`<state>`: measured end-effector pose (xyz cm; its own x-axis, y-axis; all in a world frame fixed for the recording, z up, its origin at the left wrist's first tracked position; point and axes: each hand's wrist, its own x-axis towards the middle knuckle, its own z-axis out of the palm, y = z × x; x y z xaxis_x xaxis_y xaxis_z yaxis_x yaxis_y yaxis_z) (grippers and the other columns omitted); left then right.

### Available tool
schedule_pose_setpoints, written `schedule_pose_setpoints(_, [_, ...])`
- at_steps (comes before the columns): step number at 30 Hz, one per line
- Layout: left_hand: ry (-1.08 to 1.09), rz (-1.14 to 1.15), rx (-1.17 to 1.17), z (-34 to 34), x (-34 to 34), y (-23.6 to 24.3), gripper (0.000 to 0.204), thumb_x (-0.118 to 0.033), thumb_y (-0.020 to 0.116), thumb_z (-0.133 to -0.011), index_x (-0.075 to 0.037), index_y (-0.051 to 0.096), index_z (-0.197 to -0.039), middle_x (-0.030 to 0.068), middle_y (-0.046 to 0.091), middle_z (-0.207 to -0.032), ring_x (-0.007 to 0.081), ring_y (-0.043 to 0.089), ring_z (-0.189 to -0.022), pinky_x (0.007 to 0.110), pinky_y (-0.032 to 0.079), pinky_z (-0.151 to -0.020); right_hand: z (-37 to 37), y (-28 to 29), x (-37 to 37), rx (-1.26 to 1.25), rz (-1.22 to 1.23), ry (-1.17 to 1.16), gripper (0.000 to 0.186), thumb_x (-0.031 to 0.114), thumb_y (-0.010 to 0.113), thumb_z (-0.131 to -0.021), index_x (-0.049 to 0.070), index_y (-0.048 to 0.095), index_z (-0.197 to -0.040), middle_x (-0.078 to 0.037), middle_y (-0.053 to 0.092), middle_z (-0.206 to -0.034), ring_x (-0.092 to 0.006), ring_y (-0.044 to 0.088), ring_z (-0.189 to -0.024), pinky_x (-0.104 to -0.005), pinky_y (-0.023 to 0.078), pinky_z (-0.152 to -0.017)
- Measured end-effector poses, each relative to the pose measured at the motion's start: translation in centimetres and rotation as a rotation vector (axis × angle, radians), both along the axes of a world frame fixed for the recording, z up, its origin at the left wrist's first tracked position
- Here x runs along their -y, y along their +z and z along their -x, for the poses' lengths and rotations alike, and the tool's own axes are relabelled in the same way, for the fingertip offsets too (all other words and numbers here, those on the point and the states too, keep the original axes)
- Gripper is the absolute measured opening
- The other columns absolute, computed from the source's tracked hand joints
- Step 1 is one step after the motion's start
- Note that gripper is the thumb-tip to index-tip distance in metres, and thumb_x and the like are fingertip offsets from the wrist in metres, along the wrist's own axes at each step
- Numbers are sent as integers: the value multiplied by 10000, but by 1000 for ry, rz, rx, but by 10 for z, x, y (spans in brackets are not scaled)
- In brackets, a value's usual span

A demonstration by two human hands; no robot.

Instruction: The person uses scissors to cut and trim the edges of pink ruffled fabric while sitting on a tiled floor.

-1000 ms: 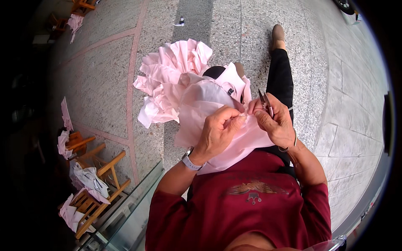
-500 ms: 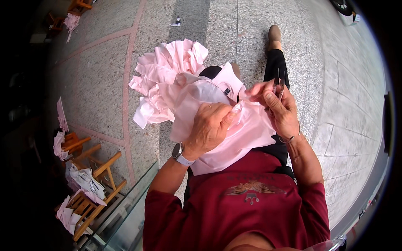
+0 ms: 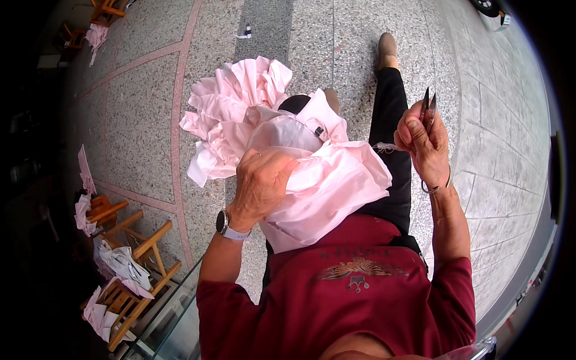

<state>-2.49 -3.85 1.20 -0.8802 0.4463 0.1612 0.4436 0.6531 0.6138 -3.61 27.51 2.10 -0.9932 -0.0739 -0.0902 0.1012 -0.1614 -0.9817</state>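
Observation:
A pink collared shirt lies bunched over my lap, its collar toward the far side with a small dark tag by it. My left hand is closed on the left part of the cloth, fingertips partly hidden in a fold. Away from the shirt on the right, my right hand is wrapped round a pair of thread snips, whose two dark points stand up slightly apart. A loose tuft of pale threads shows at the fingertips of that hand.
More pink cloth spills in folds beyond my lap. At left, a wooden chair carries pink and white garments, beside a glass edge. Farther off are wooden stools. A small scrap lies on the speckled floor.
My right hand has moved right, away from the shirt, with the snips and a tuft of threads. My left hand has shifted left along the cloth.

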Motion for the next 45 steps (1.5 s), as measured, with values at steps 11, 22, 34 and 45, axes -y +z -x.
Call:
schedule_pose_setpoints(11, [-27, -68, -83, 0, -9, -4, 123, -136, 657, -897, -42, 635, -822, 100, 621, -746, 313, 586, -662, 402, 418, -615, -21, 1, 36, -91, -737, 744, 244, 99, 676, -880, 36, 656, -1115, -166, 703, -910, -350, 700, -821, -395, 545, -698])
schedule_pose_setpoints(22, [-54, -136, -79, -7, -17, 2, 122, -107, 649, -911, -21, 629, -826, 105, 590, -718, 311, 542, -629, 405, 415, -618, -11, 13, 34, -310, -1149, 394, 192, 160, 758, -750, 46, 609, -790, -139, 652, -719, -321, 677, -695, -425, 519, -586])
schedule_pose_setpoints(34, [2, -265, 298, -22, -36, -11, 218, -205, 586, -972, -26, 591, -849, 142, 577, -711, 357, 587, -668, 436, 441, -610, -6, 1, 68, 329, 246, 285, 399, 348, 532, -1041, 48, 600, -786, 30, 489, -620, -44, 332, -549, -205, 266, -513])
schedule_pose_setpoints(45, [-22, -307, 474, -20, -36, -9, 226, -207, 567, -987, -8, 614, -891, 153, 596, -719, 347, 607, -668, 414, 461, -614, -11, 3, 77, 205, 498, -43, 371, 340, 565, -1015, 46, 561, -790, 44, 294, -559, -94, 250, -487, -312, 371, -578])
